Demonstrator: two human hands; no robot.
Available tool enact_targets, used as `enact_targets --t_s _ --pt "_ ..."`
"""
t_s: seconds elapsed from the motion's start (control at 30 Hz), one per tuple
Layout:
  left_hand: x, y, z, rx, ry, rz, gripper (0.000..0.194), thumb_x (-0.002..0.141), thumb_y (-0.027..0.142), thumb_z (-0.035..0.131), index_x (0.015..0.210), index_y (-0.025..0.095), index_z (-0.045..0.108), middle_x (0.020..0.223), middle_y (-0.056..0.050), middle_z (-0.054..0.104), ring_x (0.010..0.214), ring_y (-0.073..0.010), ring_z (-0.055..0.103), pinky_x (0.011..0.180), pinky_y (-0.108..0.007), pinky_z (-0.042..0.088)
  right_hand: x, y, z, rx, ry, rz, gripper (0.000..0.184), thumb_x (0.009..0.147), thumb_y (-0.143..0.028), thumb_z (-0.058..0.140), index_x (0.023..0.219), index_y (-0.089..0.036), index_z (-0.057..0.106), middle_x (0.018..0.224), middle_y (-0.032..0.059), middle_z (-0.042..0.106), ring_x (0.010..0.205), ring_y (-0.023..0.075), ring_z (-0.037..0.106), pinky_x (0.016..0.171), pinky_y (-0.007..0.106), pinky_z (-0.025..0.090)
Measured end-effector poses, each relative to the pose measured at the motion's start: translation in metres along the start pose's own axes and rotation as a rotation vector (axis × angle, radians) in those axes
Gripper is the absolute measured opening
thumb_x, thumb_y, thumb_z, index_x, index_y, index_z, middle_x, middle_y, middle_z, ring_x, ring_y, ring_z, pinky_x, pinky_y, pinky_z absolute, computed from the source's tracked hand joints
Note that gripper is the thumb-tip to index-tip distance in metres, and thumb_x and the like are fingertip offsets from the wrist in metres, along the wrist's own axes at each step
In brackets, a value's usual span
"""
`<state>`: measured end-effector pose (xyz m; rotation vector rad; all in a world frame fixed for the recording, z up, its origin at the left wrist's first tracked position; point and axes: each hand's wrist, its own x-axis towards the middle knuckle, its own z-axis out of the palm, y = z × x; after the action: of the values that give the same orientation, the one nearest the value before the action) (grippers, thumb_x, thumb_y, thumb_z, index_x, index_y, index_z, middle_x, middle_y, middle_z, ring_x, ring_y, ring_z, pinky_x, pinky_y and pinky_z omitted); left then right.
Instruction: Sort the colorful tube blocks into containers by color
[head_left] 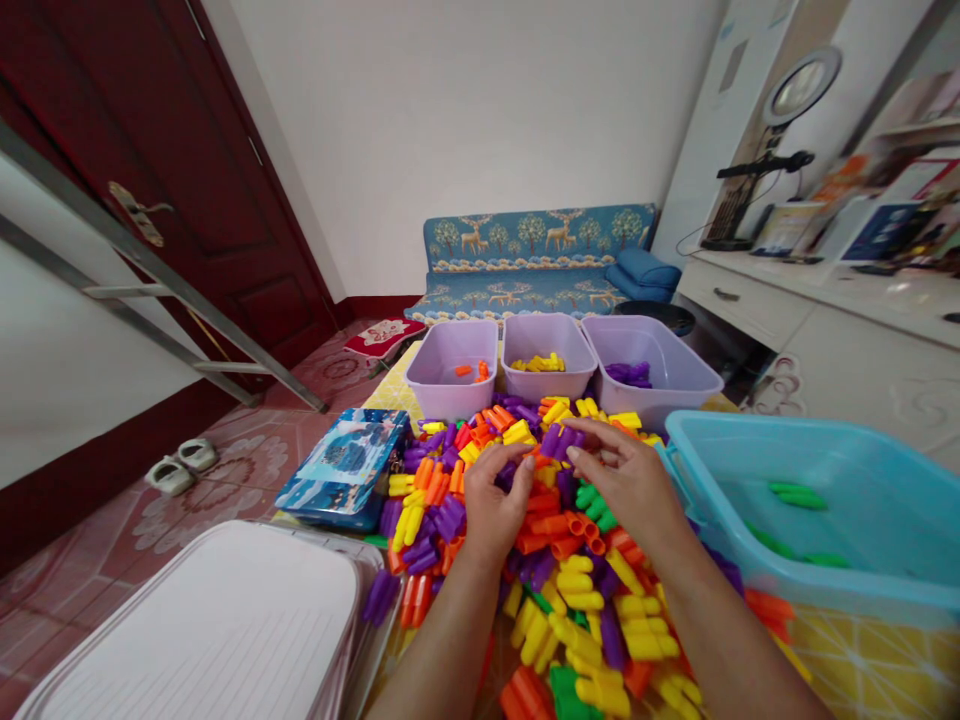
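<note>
Spreading their grips, left hand (pixel 499 492) and right hand (pixel 622 478) hover over pegs (pixel 577 590) below sorted lilac tubs (pixel 442 395).

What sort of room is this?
Looks like a room in a home: a blue deer-patterned sofa, a dark red panelled wooden door, and a white drawer cabinet with a round ring light.

Left hand (pixel 499 490) and right hand (pixel 622 480) cover the middle of the multicoloured plastic peg heap (pixel 577 600), pieces underneath hidden, can't tell if fingers hold any. Heap runs off the bottom edge. Light-blue plastic basin (pixel 840 510) cut off at right, white ribbed plastic lid (pixel 195 630) cut off bottom left. Printed items on the white shelf (pixel 885 215) too blurred to read.
</note>
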<state>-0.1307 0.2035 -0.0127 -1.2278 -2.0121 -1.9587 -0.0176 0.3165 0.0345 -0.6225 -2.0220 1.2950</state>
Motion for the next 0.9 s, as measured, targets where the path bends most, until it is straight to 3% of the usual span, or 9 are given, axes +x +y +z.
enact_targets --t_s 0.2,0.3,0.4,0.57,0.67,0.9 --pt "-0.001 -0.002 -0.001 0.031 -0.005 0.022 0.017 0.084 0.023 0.056 0.092 0.019 0.071 0.088 -0.005 0.071 0.085 -0.0198 0.066 0.079 -0.030 0.049 0.003 -0.006 -0.013 0.155 0.146 0.086 0.031 0.070 -0.036 0.069 0.093 -0.017 0.061 0.073 0.0035 0.069 0.062 0.0176 0.066 0.056 0.028 0.056" --pt "-0.001 -0.001 -0.001 0.039 0.003 0.028 0.019 0.082 0.019 0.055 0.092 0.018 0.071 0.084 -0.004 0.070 0.082 -0.0192 0.064 0.076 -0.029 0.048 0.002 -0.011 -0.018 0.146 0.153 0.052 0.041 0.071 -0.037 0.068 0.106 -0.017 0.061 0.073 0.0016 0.067 0.058 0.0146 0.064 0.052 0.025 0.053" --pt "-0.001 0.001 -0.002 0.031 0.003 0.028 0.020 0.081 0.017 0.053 0.090 0.018 0.070 0.080 -0.004 0.067 0.077 -0.0182 0.062 0.073 -0.029 0.047 0.001 -0.016 -0.024 0.105 0.057 0.064 0.047 0.073 -0.035 0.066 0.117 -0.019 0.060 0.062 -0.0034 0.061 0.048 0.0119 0.058 0.046 0.022 0.048" --pt "-0.001 0.004 -0.004 -0.049 -0.007 0.073 0.025 0.076 0.013 0.047 0.088 0.018 0.068 0.075 -0.003 0.060 0.074 -0.0179 0.058 0.070 -0.029 0.045 -0.001 -0.017 -0.032 -0.034 -0.200 0.075 0.023 0.073 -0.031 0.060 0.086 -0.020 0.076 0.064 0.0008 0.068 0.046 0.0126 0.057 0.045 0.023 0.047" --pt "-0.001 0.004 -0.005 -0.081 0.020 0.097 0.031 0.067 0.011 0.044 0.088 0.019 0.065 0.084 -0.005 0.060 0.084 -0.0207 0.058 0.077 -0.032 0.046 -0.004 -0.013 -0.036 -0.135 -0.313 0.022 0.021 0.075 -0.028 0.058 0.084 -0.023 0.077 0.069 0.0010 0.071 0.049 0.0135 0.058 0.046 0.024 0.046" --pt "-0.001 0.003 -0.004 -0.056 0.065 0.094 0.036 0.059 0.006 0.042 0.087 0.020 0.061 0.093 -0.005 0.057 0.095 -0.0224 0.056 0.089 -0.036 0.044 -0.007 -0.010 -0.043 -0.241 -0.357 0.046 0.024 0.078 -0.026 0.055 0.090 -0.024 0.076 0.070 0.0008 0.070 0.048 0.0146 0.060 0.046 0.025 0.045"
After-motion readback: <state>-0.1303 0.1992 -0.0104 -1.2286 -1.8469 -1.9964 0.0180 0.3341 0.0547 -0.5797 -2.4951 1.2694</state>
